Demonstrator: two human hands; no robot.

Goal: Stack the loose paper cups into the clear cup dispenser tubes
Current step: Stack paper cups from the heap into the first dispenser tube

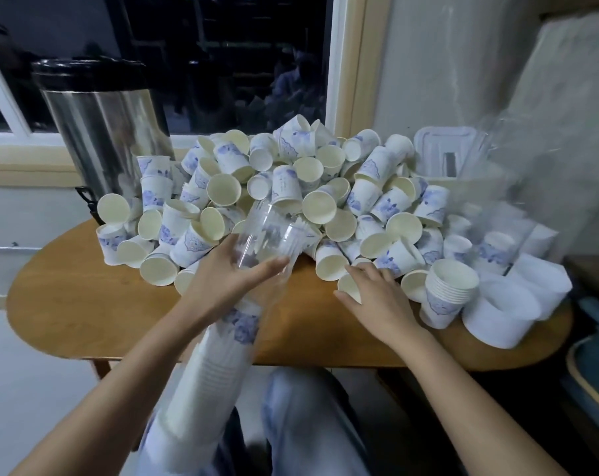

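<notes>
A big heap of loose white paper cups with blue print (291, 187) covers the far half of the wooden table (85, 304). My left hand (229, 280) grips a clear dispenser tube (267, 235) near its open top; the tube slants down to my lap and holds a long stack of cups (208, 359). My right hand (377, 297) lies on a cup lying on its side (347, 286) at the heap's near edge, fingers curled over it. A short nested stack of cups (445, 293) stands just right of that hand.
A steel urn with a black lid (105, 132) stands at the back left before a dark window. Clear plastic sleeves holding cups (497, 249), white lids or tubs (504, 314) and a white container (445, 149) crowd the right side. My knees are under the table's front edge.
</notes>
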